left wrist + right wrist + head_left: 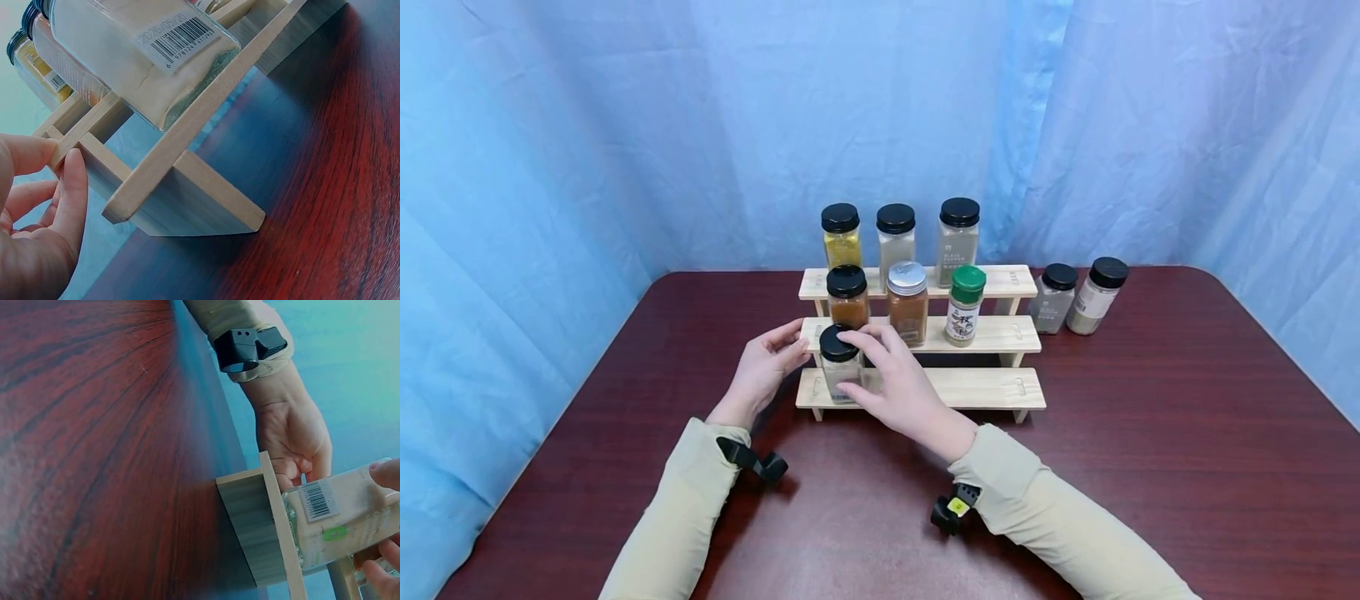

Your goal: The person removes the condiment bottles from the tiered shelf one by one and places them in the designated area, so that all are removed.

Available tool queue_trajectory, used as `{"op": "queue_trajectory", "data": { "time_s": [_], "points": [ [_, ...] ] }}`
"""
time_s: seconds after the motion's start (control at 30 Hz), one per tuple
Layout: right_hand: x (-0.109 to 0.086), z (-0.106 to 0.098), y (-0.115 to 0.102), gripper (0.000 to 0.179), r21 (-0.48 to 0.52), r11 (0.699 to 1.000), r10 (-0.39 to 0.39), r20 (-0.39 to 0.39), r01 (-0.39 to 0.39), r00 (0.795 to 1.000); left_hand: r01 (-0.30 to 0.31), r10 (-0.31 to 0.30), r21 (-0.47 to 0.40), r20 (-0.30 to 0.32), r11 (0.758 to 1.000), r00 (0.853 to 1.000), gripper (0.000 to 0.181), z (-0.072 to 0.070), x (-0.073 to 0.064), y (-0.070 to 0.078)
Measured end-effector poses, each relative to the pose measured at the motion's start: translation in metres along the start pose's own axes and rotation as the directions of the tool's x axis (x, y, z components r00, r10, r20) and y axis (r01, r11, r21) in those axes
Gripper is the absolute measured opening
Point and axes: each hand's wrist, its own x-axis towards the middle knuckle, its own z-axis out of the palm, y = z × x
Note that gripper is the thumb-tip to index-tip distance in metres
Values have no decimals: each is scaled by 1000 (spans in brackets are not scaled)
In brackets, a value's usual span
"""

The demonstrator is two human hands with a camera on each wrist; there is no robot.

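Observation:
A clear spice jar with a black lid and pale powder stands at the left end of the rack's lowest tier. My right hand holds this jar, its thumb at the front and fingers up by the lid. The jar's barcode label shows in both wrist views. At the left side of the wooden tiered rack, my left hand pinches the end of the middle board between thumb and finger. Close behind the held jar, a black-lidded jar of orange-brown spice sits on the middle tier.
The middle tier also bears a silver-lidded jar and a green-capped bottle. Three black-lidded jars, one of them yellow, line the top tier. Two more jars stand on the table right of the rack. A blue curtain hangs behind.

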Motion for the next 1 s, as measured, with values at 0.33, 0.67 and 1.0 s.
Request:
{"op": "queue_trajectory", "data": {
  "time_s": [0.33, 0.67, 1.0],
  "points": [
    [-1, 5, 2, 49, 12, 999, -30, -53, 30, 998, -11, 11, -3, 8, 1000, 1000, 50, 0, -2, 0],
    [-3, 4, 6, 49, 39, 996, -74, -74, 77, 994, 3, -3, -8, 6, 1000, 1000, 51, 0, -1, 1],
    [-7, -4, 7, 48, 74, 991, -106, -79, 111, 991, -86, 88, -63, 34, 994, 996, 52, -2, -3, -3]
  ]
}}
